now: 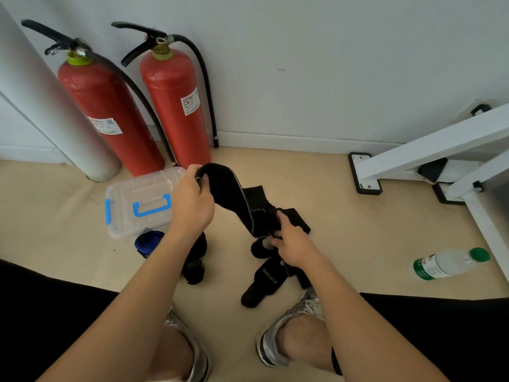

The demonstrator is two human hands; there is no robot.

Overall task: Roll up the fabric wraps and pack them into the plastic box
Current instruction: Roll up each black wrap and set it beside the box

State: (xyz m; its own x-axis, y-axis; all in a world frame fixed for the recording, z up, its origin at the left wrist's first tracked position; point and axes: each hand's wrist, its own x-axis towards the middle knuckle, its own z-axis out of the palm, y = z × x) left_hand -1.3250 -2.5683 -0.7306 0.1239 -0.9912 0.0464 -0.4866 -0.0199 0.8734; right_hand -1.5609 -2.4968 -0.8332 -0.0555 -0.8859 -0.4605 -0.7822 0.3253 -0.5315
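Note:
A long black fabric wrap (234, 199) stretches between my two hands above the floor. My left hand (191, 199) pinches its upper end, raised over the box. My right hand (292, 241) grips the lower end near the floor. The clear plastic box (137, 202) with blue handle and latches stands closed on the floor to the left. Another black wrap with lettering (264, 282) lies on the floor under my right wrist. A black wrap (195, 268) lies beneath my left forearm, next to a blue rolled wrap (147, 242) in front of the box.
Two red fire extinguishers (110, 111) (176, 106) stand against the wall behind the box. A white metal frame (429, 158) occupies the right side. A plastic bottle (451, 266) with a green cap lies on the floor at right. My shoes (283, 334) are below.

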